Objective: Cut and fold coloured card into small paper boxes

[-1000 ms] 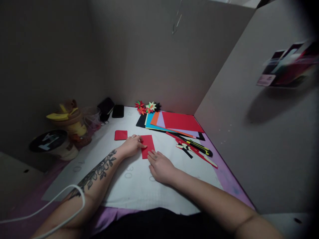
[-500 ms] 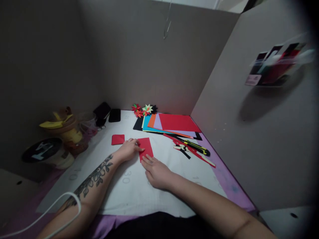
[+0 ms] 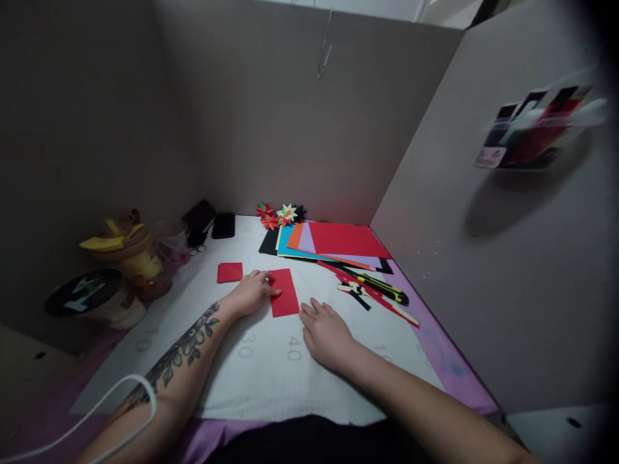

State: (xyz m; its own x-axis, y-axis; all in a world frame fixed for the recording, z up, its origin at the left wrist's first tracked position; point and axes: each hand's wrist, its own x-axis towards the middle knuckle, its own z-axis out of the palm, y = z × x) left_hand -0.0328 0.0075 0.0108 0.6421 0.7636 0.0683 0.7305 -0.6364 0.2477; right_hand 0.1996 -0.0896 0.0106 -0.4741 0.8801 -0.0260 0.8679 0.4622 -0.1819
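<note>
A red paper rectangle [image 3: 285, 296] lies flat on the white numbered mat [image 3: 232, 380]. My left hand [image 3: 252, 293] rests at its left edge, fingers spread and the thumb lying on the paper. At the lower right corner, my right hand [image 3: 325, 330] lies with fingers stretched out, the fingertips at or just beside the paper's edge. Just left of my left hand is a smaller red paper square [image 3: 229, 272]; whether it is one sheet or a stack I cannot tell.
Coloured paper sheets [image 3: 348, 240] lie at the back right, with folded paper stars [image 3: 286, 214] behind. A yellow-black utility knife [image 3: 384, 288] sits among paper strips [image 3: 360, 298]. Containers [image 3: 126, 258] and a black phone [image 3: 223, 225] stand left. Grey walls enclose the table.
My right hand has slid right across the red paper to its lower right corner, uncovering the lower edge. My left hand stays in place.
</note>
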